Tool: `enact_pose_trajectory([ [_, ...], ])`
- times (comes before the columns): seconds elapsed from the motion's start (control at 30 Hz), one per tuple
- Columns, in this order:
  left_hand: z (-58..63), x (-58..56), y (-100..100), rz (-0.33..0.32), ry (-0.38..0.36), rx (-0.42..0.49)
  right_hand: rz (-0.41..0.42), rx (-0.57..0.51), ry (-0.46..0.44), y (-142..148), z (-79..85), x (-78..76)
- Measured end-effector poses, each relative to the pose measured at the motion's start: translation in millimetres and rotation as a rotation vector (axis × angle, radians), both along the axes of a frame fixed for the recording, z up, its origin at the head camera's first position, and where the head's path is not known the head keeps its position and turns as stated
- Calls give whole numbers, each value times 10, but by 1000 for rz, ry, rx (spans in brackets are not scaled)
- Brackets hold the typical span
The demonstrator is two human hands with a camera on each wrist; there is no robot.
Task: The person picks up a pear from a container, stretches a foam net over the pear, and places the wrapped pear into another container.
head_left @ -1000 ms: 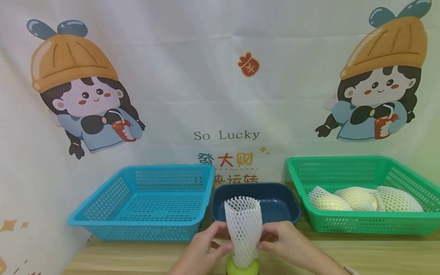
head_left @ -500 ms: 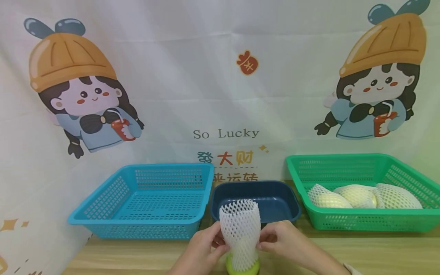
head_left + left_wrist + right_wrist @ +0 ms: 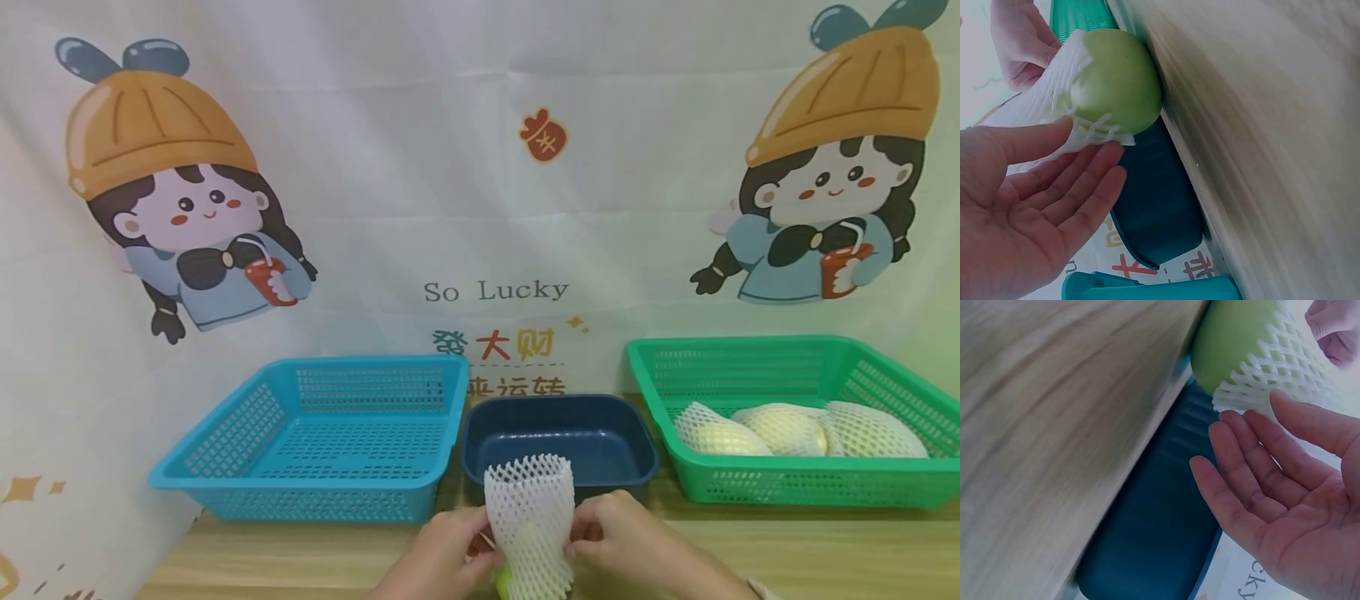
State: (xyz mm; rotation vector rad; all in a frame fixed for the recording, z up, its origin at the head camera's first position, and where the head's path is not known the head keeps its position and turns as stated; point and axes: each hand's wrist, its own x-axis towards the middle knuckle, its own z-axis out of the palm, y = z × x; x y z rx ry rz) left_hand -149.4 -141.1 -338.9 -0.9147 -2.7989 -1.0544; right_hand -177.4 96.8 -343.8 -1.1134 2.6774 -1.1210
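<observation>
A white foam fruit net [image 3: 529,512], standing upright and flared at the top, is pulled partly over a round green fruit [image 3: 1124,75]. My left hand [image 3: 444,554] pinches the net's left side between thumb and forefinger, the other fingers loosely bent below. On the opposite side my right hand [image 3: 626,540] pinches the net the same way. Both wrist views show the fruit's lower part bare, low at the wooden table, with the net's edge around its side. From the head view, only a green sliver of the fruit shows at the bottom left of the net.
Behind the hands stands a dark blue basin [image 3: 622,475]. A blue basket [image 3: 300,504] is at left. At right, a green basket [image 3: 810,483] holds several pale fruits [image 3: 787,429] in foam nets. The wooden table [image 3: 300,558] runs along a printed cloth backdrop [image 3: 480,183].
Both hands have moved down with the net. It now sits lower over the green fruit, and less of the fruit shows in the head view.
</observation>
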Motion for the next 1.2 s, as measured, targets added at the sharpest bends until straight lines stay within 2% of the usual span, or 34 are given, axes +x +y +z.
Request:
enact_pose_trajectory([
  [0.17, -20, -2, -13, -21, -22, -86, 9, 60, -13, 11, -30, -5],
  [0.3, -35, 7, -18, -33, -48, -107, 11, 95, -44, 23, -54, -6],
  [0.43, -51, 4, -18, -19, -120, -92, 26, 122, -97, 31, -73, -7],
  [0.67, -77, 5, -26, -15, -213, -18, 57, 153, -88, 31, -88, 8],
  [0.73, -84, 7, -29, -21, -229, -23, 54, 159, -95, 31, -91, 3],
  [0.87, -109, 1, -21, -46, -194, -82, 53, 171, -112, 31, -94, -2],
  [0.93, -122, -3, -19, -50, -172, -104, 41, 192, -91, 36, -89, -7],
  [1.0, -121, -2, -19, -38, -155, -114, 18, 204, -94, 46, -67, -7],
  [1.1, -101, 3, -32, 10, -195, -113, -22, 196, -128, 81, 7, 11],
  [1.2, -72, 16, -48, 56, -270, -76, -45, 127, -247, 96, 101, 65],
])
